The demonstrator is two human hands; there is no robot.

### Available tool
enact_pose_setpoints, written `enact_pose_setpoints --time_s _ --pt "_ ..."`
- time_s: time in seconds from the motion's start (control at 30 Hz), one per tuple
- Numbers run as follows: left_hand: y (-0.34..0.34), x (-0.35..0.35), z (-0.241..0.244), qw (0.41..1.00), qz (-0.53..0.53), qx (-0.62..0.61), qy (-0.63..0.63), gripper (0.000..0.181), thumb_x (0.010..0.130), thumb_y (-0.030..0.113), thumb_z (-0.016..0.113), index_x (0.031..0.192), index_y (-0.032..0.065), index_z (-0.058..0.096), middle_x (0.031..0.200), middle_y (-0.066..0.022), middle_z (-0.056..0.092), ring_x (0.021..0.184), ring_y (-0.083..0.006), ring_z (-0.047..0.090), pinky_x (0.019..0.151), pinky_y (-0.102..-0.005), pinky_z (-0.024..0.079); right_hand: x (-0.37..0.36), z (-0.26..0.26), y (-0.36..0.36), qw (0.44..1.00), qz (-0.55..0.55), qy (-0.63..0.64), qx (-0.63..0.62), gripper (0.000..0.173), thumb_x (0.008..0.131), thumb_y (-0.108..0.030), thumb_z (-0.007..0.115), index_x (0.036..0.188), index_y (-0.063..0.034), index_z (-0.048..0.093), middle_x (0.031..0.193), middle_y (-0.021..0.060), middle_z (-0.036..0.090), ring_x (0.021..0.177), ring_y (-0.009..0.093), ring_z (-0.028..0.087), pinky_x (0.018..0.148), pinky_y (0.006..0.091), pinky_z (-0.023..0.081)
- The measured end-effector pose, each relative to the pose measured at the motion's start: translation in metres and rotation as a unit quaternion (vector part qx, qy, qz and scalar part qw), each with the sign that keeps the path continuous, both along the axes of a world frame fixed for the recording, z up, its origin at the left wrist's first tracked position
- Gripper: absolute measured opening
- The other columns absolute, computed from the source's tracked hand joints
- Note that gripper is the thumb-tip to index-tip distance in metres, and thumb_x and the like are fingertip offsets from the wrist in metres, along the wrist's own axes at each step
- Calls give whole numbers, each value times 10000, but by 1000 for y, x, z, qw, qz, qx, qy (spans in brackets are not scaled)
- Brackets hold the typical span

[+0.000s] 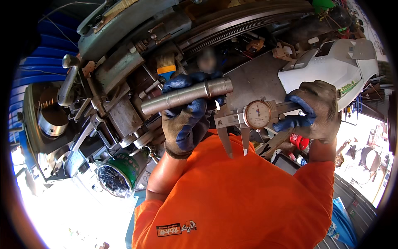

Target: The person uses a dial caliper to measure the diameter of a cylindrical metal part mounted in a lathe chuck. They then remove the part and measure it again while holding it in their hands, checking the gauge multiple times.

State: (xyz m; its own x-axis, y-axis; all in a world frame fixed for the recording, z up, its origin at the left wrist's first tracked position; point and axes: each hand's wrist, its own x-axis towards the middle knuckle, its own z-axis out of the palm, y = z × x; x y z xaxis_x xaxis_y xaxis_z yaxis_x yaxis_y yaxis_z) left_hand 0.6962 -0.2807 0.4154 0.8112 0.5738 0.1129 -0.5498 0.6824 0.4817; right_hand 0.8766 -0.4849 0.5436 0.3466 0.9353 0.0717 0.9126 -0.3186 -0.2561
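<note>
My left hand, in a blue-coated work glove, is closed around a turned steel shaft. The shaft tilts slightly up to the right. A raised collar and a shorter, narrower end show on its right side. In my gloved right hand is a dial caliper, held by its beam to the right of the shaft. The long caliper jaws point down towards my orange shirt, parted and with nothing between them. The caliper's upper end lies close to my left fingers; whether it touches them I cannot tell.
A metal lathe with a crank handle and a long threaded screw lies beyond my hands. A paintbrush rests on it. At right is a white machine cover. A green bucket stands lower left, a red container lower right.
</note>
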Motion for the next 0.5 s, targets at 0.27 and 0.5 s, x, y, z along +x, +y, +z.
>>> enact_pose_setpoints --time_s 0.27,0.5 --pt "2 -1 0 1000 4 13 2 401 951 -40 626 1318 108 566 1334 -162 603 1245 -365 603 978 -504 576 -2 0 5 999 2 -51 -14 647 327 -469 808 831 -69 739 733 116 667 645 317 642 648 418 474" --pt "6 -1 5 1000 -7 12 -7 383 951 -56 616 1296 102 563 1323 -143 598 1271 -369 584 1007 -487 548 -1 -5 7 998 3 -55 8 621 357 -483 812 818 -74 732 689 102 640 595 301 614 600 404 456"
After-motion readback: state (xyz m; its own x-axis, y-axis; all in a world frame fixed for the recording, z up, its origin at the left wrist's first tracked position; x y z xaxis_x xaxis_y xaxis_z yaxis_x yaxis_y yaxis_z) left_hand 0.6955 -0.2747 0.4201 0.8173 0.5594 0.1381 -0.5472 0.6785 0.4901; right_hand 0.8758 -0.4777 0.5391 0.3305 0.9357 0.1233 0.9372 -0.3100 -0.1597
